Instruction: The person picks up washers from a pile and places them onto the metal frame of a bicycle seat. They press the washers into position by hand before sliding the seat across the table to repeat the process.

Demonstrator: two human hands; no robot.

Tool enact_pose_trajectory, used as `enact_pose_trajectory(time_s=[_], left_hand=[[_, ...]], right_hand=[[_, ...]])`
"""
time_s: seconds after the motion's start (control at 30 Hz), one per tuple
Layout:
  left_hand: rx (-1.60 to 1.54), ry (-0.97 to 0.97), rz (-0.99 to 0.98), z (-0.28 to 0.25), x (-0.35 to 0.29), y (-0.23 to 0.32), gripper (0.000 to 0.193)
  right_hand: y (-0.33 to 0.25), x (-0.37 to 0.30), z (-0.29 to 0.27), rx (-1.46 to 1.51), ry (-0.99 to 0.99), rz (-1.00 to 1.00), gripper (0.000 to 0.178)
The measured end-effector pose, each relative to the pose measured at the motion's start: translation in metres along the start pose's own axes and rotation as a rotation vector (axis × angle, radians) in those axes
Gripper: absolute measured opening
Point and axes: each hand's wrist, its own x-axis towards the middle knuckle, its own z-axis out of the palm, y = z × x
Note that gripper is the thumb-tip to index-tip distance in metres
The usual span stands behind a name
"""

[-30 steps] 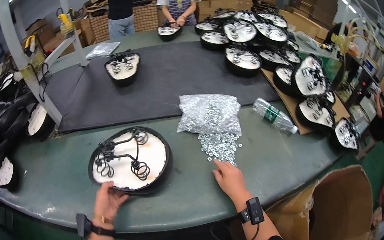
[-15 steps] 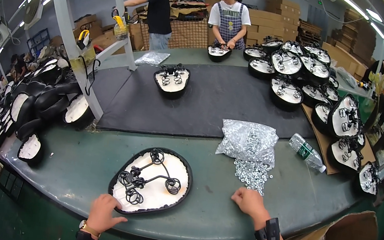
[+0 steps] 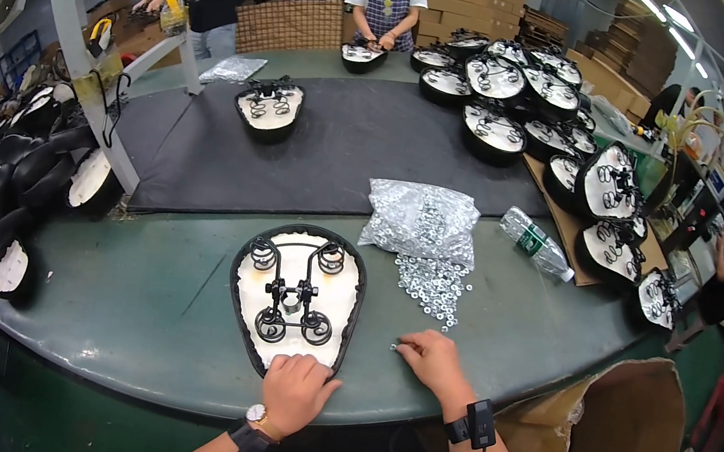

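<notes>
A bicycle saddle (image 3: 251, 303) lies underside up on the green table, with a white base, a black rim and a black coil-spring frame (image 3: 291, 295). Its narrow end points toward me. My left hand (image 3: 295, 395) rests over that near end, fingers bent over the rim and thumb at the side. To the right of the saddle, my right hand (image 3: 433, 362) is closed in a pinch just above the table. One small metal nut (image 3: 394, 347) shows at its fingertips. Beyond that hand, loose nuts (image 3: 430, 286) spill from a clear plastic bag (image 3: 422, 221).
A plastic bottle (image 3: 537, 242) lies right of the bag. Many finished-looking saddles (image 3: 490, 133) are piled at the back right, more black saddles (image 3: 13, 267) at the left. Another saddle (image 3: 269, 109) sits on the dark mat (image 3: 346, 148). An open cardboard box (image 3: 622, 438) stands near right. Two people work across the table.
The saddle has turned so its narrow end faces me, and it has shifted right. My left hand has moved right along with it. The view has swung to the right.
</notes>
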Motion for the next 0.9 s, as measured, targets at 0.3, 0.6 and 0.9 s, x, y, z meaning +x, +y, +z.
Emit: enact_pose_trajectory(time_s=[0.3,0.6,0.9], left_hand=[[-0.062,0.012,-0.082,-0.015,-0.002,0.001,0.038],[-0.117,-0.048,-0.218,-0.018,0.002,-0.004,0.075],[0.015,-0.132,-0.107,-0.014,0.008,-0.006,0.087]], right_hand=[[-0.036,-0.005,0.008,0.193,0.027,0.046,0.013],[-0.090,0.020,0.043,-0.028,0.186,-0.319,0.015],[-0.075,0.024,0.065,0.226,0.171,-0.227,0.015]])
